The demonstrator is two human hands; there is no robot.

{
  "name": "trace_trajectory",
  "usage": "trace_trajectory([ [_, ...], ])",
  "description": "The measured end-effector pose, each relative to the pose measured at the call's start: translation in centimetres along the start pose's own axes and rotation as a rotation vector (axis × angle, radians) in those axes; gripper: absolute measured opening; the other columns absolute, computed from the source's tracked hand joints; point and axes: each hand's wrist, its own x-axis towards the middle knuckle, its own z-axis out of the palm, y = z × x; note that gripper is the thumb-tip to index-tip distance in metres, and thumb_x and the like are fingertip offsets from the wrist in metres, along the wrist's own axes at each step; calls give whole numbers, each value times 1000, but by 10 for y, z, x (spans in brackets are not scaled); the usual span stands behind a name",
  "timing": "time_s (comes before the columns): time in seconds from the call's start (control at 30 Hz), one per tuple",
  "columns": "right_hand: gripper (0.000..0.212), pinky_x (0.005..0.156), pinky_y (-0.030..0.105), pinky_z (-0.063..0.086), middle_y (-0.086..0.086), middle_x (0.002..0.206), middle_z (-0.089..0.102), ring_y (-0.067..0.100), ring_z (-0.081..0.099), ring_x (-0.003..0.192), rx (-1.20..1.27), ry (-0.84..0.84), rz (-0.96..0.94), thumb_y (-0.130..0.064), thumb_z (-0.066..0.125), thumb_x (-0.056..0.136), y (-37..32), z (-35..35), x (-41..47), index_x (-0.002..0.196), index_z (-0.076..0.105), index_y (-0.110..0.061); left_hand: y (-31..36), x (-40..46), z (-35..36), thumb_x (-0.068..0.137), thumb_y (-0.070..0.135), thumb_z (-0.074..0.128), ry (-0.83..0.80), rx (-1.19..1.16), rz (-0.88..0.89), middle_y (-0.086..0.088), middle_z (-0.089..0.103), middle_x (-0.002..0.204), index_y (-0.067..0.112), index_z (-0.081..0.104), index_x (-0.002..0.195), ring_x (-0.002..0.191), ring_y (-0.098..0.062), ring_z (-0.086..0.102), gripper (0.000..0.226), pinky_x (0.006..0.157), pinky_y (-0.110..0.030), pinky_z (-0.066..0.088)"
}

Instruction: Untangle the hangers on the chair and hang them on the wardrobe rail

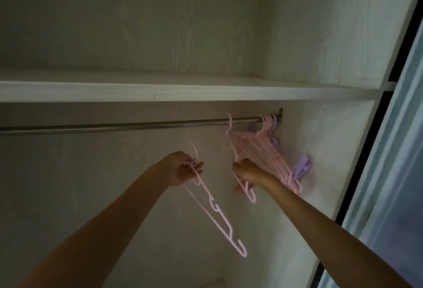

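Note:
A metal wardrobe rail [128, 125] runs under a white shelf. Several pink hangers [270, 157] and a purple one [302, 166] hang bunched at the rail's right end. My left hand [183, 170] grips a pink hanger [219, 216] near its hook, below the rail; the hanger slopes down to the right. My right hand [246, 173] holds the lower part of another pink hanger [233, 148] whose hook sits over the rail, just left of the bunch. The chair is out of view.
The white shelf [183, 92] sits right above the rail. The wardrobe's side wall [332, 150] stands just right of the hung hangers. A sliding door frame [389, 150] runs down the right. Bare rail stretches to the left.

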Motion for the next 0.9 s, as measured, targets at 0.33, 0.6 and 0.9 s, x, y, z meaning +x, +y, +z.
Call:
trace_trajectory([
  [0.33,74,101,41,42,15,152,27,33,42,131,-501,417,-343,-48,41,94,-10,-34,13,149,9,-9,15,35,21,92,-7,39,-18,24,62,-16,55,82,1,46,71,49,-25,69,24,53,-41,58],
  [0.6,57,116,40,12,8,146,38,24,32,137,-948,514,-721,-36,41,97,-32,-60,78,146,25,-12,23,46,37,93,-5,38,33,56,71,-15,56,81,0,48,78,72,-26,63,19,85,-47,49],
  [0.9,51,113,49,13,15,139,45,31,35,134,-967,626,-548,-28,56,89,14,-114,108,135,46,-10,21,43,41,92,-8,35,10,140,21,-15,57,83,-1,48,83,85,-24,60,17,89,-43,44],
])
